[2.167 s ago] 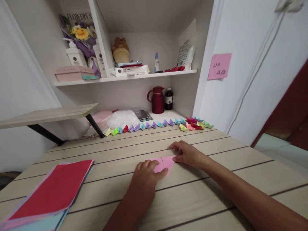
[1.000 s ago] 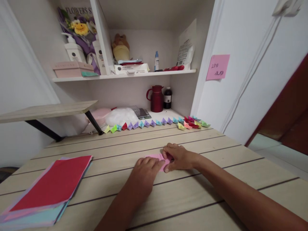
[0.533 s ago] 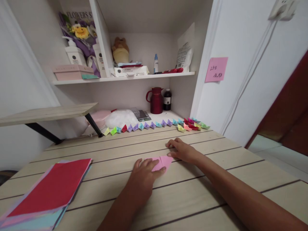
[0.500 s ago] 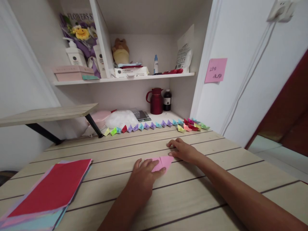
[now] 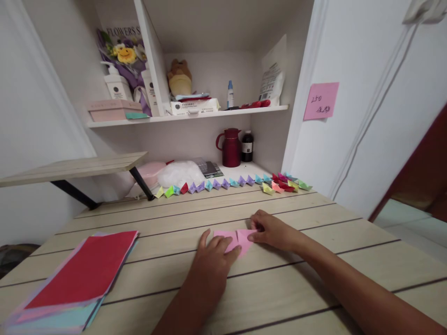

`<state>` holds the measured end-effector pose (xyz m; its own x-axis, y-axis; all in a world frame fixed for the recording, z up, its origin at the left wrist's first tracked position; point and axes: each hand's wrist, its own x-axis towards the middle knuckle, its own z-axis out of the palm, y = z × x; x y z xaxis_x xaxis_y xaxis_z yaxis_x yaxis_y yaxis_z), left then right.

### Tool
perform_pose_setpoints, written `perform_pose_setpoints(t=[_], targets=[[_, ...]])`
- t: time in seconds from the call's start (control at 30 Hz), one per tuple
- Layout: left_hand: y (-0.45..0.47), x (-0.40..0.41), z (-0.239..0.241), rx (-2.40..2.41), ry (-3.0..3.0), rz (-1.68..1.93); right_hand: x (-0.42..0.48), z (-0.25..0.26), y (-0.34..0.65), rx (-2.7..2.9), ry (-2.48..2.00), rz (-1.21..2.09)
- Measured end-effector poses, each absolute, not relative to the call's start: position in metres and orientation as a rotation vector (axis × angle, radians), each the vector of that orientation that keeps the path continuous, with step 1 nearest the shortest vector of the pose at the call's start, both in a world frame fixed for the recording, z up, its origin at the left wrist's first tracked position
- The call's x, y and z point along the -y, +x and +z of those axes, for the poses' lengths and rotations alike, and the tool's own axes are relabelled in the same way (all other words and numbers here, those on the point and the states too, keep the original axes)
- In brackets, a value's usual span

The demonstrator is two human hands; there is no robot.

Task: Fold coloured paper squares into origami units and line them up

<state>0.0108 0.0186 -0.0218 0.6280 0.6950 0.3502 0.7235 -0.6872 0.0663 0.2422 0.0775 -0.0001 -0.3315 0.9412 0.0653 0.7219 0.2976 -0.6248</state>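
Observation:
A small folded pink paper [image 5: 240, 237] lies flat on the pale wooden table [image 5: 286, 279]. My left hand [image 5: 214, 258] rests on its left part, fingers stretched out and pressing it down. My right hand [image 5: 274, 229] is at the paper's right corner, fingertips drawn together on the edge of the fold. Part of the paper is hidden under my left fingers.
A stack of coloured paper sheets [image 5: 75, 277], red on top, lies at the front left. A row of small folded paper boats [image 5: 230, 183] lines the table's far edge. Behind stand a dark red jug [image 5: 230, 148], a dark bottle [image 5: 247, 146] and a raised wooden shelf [image 5: 75, 167].
My right hand slid along the pink paper's fold, first over it, then back out to its right corner. My left hand stayed pressing on the paper. The camera shifted slightly.

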Motion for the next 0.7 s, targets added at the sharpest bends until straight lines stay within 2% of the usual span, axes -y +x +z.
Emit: perform_pose_setpoints(t=[0.27, 0.53, 0.6, 0.7], targets=[[0.025, -0.006, -0.011, 1.339, -2.764, -0.724, -0.071, -0.002, 0.235, 1.888, -1.323, 1.163], [0.025, -0.011, -0.019, 1.347, -2.340, -0.930, -0.049, 0.010, 0.202, 1.512, -1.073, 1.514], [0.023, -0.012, -0.019, 1.398, -2.262, -1.064, -0.045, 0.014, 0.198, 1.498, -0.978, 1.528], [0.022, -0.013, -0.012, 1.658, -2.287, -1.455, -0.043, 0.017, 0.199, 1.481, -0.837, 1.490]])
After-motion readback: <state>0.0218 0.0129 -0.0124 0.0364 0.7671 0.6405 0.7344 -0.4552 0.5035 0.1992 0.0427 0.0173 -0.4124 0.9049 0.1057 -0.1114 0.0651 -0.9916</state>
